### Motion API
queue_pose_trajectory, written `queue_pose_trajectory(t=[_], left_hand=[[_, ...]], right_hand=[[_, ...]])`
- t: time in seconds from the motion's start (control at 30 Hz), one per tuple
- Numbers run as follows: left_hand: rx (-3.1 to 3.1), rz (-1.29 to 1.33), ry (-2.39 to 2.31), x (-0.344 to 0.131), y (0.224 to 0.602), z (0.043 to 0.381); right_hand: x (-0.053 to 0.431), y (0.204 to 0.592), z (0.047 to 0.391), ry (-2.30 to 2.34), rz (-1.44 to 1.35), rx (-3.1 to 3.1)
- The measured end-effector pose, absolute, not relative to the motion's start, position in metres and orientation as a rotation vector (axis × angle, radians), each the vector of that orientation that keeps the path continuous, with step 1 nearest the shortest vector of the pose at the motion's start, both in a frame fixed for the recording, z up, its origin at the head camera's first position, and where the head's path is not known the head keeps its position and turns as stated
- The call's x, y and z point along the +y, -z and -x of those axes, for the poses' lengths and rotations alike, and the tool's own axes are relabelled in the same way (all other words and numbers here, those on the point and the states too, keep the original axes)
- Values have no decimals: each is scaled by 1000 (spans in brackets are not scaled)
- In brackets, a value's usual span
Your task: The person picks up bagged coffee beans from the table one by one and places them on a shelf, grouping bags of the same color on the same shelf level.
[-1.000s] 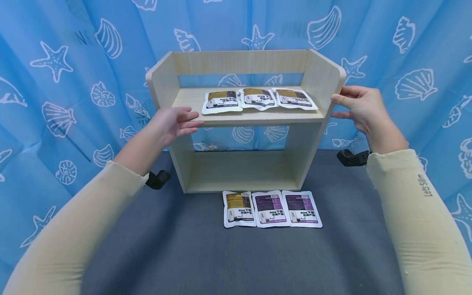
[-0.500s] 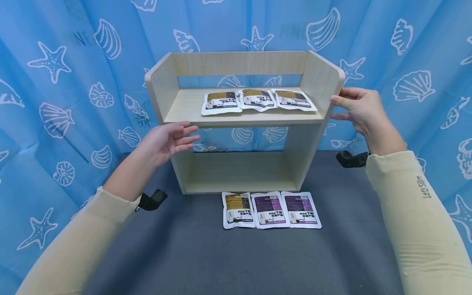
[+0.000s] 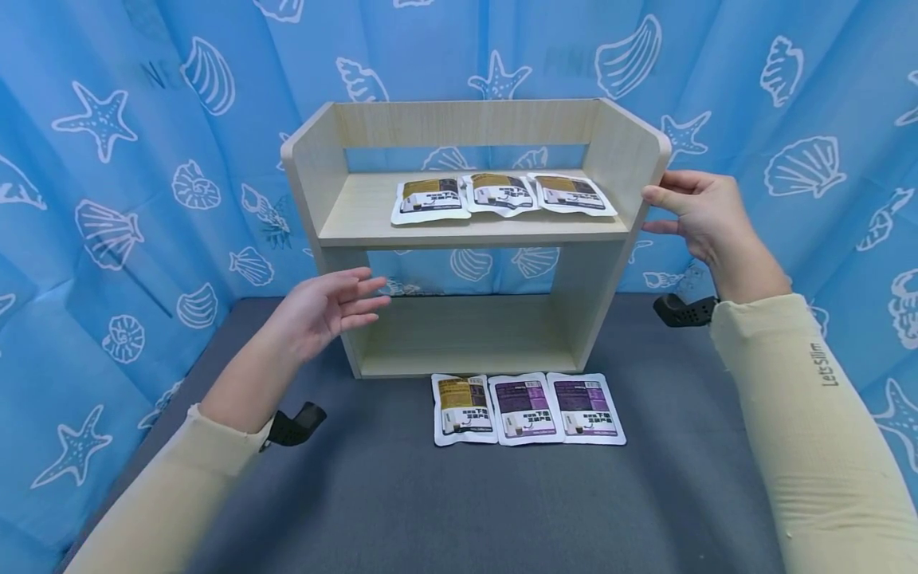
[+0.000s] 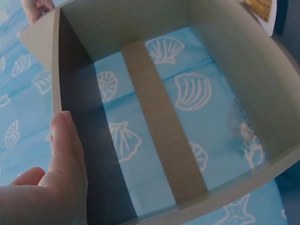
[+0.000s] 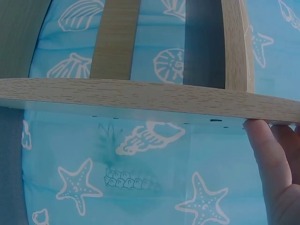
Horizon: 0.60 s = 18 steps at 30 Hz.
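Three gold-labelled pouches (image 3: 500,195) lie side by side on the upper board (image 3: 358,215) of the wooden shelf unit (image 3: 466,123); one gold pouch (image 3: 464,408) and two purple pouches (image 3: 527,408) lie on the dark table (image 3: 459,510) along its near side. From where I stand, the right hand (image 3: 706,211) touches the right panel (image 3: 631,159) with extended fingertips, gripping nothing. The left hand (image 3: 319,315), fingers loosely spread, holds nothing by the unit's left side. For steadying the unit, I'd judge gentle, even fingertip pressure best, lest the upper pouches slide.
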<state>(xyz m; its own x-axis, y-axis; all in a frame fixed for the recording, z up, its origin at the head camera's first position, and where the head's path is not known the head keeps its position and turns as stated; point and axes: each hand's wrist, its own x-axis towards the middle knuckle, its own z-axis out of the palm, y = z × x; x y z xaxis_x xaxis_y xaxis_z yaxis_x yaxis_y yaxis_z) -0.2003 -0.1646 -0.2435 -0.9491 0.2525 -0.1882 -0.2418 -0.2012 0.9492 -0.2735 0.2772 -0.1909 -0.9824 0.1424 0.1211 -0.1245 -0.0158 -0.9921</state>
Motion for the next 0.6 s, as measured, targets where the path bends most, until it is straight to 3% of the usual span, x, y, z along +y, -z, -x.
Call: queue_pose_trajectory(t=[0.6], left_hand=[[1782,-39,-2129,-168,283,179]], right_hand=[[276,190,272,-2112,51,-2065]])
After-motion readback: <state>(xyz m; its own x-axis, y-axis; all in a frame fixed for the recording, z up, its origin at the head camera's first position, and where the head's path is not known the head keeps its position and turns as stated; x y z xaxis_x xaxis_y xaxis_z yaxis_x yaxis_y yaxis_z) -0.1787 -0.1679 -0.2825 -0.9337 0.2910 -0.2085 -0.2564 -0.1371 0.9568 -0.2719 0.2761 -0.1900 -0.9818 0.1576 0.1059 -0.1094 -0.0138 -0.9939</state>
